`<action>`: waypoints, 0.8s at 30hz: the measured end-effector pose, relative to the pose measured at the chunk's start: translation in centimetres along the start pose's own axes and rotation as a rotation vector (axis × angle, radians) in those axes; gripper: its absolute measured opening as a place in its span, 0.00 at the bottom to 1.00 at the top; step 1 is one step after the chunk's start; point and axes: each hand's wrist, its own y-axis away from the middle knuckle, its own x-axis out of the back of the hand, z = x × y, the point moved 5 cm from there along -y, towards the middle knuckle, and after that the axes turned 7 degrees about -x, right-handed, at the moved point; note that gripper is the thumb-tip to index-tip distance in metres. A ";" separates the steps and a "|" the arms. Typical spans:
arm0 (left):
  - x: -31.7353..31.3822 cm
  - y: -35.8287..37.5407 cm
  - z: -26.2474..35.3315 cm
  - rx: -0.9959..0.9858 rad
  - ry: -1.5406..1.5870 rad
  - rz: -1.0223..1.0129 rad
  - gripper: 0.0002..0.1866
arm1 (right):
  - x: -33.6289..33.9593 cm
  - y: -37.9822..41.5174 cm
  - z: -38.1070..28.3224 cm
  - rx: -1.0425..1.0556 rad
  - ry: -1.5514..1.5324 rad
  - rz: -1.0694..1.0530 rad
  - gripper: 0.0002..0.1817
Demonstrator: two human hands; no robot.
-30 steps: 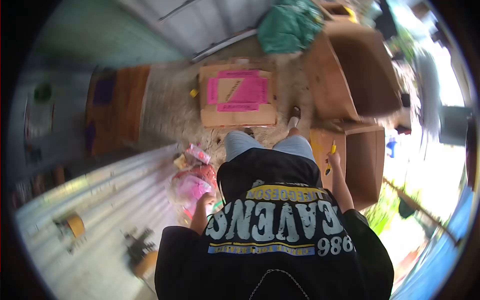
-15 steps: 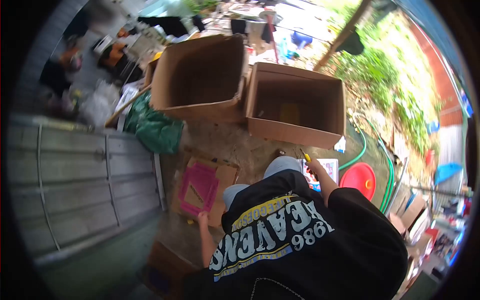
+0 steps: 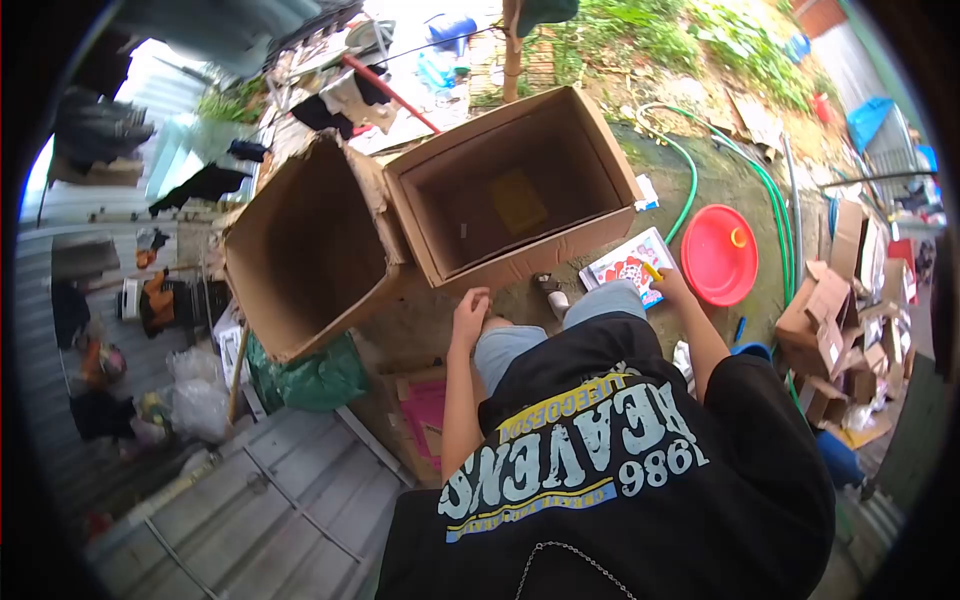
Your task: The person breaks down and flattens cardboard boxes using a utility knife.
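Note:
My left hand (image 3: 471, 313) is raised over my left knee, below the front of a deep cardboard box (image 3: 568, 245). Its fingers are curled together and nothing shows in them. My right hand (image 3: 674, 286) is closed on a small yellow tool (image 3: 654, 271), above a white printed sheet or pack (image 3: 625, 262) with red and blue pictures. Low on the left, partly behind my left arm, a cardboard piece with a bright pink border (image 3: 422, 408) lies on the ground.
A second open cardboard box (image 3: 310, 240) leans at the left, beside a green plastic bag (image 3: 312, 375). At the right are a red basin (image 3: 720, 256), a green hose (image 3: 780, 210) and piled torn cardboard (image 3: 822, 310). A grey metal panel (image 3: 270, 500) lies lower left.
The view has turned to the right. My left hand has left the pink-bordered cardboard and risen to my knee. My right hand still holds the yellow tool.

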 end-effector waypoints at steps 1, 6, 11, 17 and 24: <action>0.1 0.2 -2.0 0.050 -0.015 -0.035 0.10 | -0.2 0.9 -0.1 -0.026 -0.016 0.011 0.17; 5.5 7.3 -16.8 0.329 -0.388 -0.198 0.17 | -3.2 8.0 1.3 -0.321 -0.164 0.040 0.14; 12.0 14.9 -27.0 0.465 -0.530 -0.427 0.18 | -9.3 13.3 1.2 -0.553 -0.305 0.010 0.13; 18.1 4.4 -18.4 0.380 -0.583 -0.278 0.13 | -14.6 18.0 -1.5 -0.735 -0.548 -0.006 0.10; 12.8 -9.7 -15.8 0.221 -0.699 -0.452 0.14 | -19.0 29.0 -1.2 -0.921 -0.850 0.144 0.08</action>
